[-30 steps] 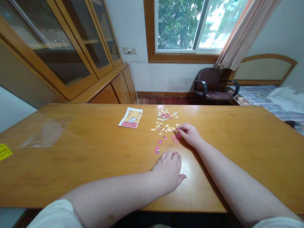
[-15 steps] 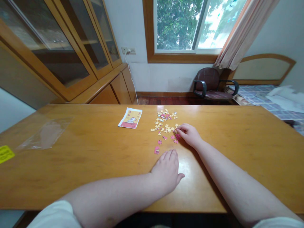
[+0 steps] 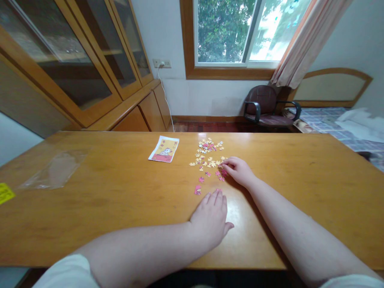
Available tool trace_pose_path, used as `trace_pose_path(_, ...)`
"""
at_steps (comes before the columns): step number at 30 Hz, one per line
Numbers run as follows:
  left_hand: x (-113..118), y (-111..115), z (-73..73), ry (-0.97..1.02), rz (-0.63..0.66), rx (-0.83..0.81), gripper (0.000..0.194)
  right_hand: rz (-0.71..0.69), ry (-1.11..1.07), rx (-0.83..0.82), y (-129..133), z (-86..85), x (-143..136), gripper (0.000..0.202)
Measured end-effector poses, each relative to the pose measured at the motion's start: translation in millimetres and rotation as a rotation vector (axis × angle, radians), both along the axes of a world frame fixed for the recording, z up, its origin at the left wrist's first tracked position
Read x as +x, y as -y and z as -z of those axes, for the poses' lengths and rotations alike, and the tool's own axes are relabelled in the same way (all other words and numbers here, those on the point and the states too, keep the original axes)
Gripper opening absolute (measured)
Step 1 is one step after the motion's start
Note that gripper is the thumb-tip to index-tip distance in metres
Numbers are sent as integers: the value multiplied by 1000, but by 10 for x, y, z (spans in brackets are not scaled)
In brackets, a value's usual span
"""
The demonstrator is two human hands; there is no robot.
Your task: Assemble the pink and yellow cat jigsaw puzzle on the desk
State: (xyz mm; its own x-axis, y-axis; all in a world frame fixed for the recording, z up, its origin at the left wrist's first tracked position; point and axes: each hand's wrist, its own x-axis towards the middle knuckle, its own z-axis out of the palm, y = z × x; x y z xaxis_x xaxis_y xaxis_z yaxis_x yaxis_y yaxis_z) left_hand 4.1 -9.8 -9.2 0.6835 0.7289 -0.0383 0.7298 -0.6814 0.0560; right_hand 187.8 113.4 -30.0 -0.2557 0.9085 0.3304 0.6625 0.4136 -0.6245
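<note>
1. The left hand [image 3: 210, 218] lies palm down on the desk [image 3: 120, 196], fingers stretched out side by side, thumb spread to the right. A pink piece [image 3: 218, 190] peeks out at its fingertips; I cannot tell whether they touch.
2. The right hand [image 3: 239, 171] is bent, thumb and forefinger drawn close together at the right edge of the pink cluster [image 3: 222, 173]. From here I cannot tell whether a piece is pinched between them.
3. Left of that, the larger pink bit [image 3: 197, 189] lies flat, seemingly a little longer away from the person than across. Whether it is one piece or two joined, I cannot make out.
4. Beyond are the yellow pieces [image 3: 211, 163], then the mixed pile [image 3: 208, 145] near the far edge. Single pieces point every way, with no clear long axis; the whole scatter runs lengthwise toward the window.
5. They look like thin, stiff card: very light, easily slid, the knobs likely to bend or fray. I'd pinch one by opposite edges, or slide it with a fingertip.
6. Farther left, the picture sheet [image 3: 164, 149] lies flat, pink band toward the person, long axis running away and leaning right.
</note>
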Motion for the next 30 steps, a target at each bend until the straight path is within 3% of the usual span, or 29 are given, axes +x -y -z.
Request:
trace_pose_path(3,-20,35,-60,-14,-50,21,69,-101,28,-43,39,-67,-2,15)
trace_pose_path(8,-56,32,-146,-171,-325,-9,80,-196,126,-128,115,-197,-2,13)
trace_pose_path(12,-51,-4,-158,-232,-376,-26,83,-238,178,-144,144,-245,15,10)
trace_pose_path(22,-43,-12,-154,-265,-364,-17,83,-302,228,-135,135,-201,12,8)
trace_pose_path(28,-32,-76,-45,-126,-76,4,79,-360,242,-138,130,-178,9,10)
trace_pose_path(30,-22,-106,-25,-99,-33,-13,78,-374,232,-129,138,-184,-1,10)
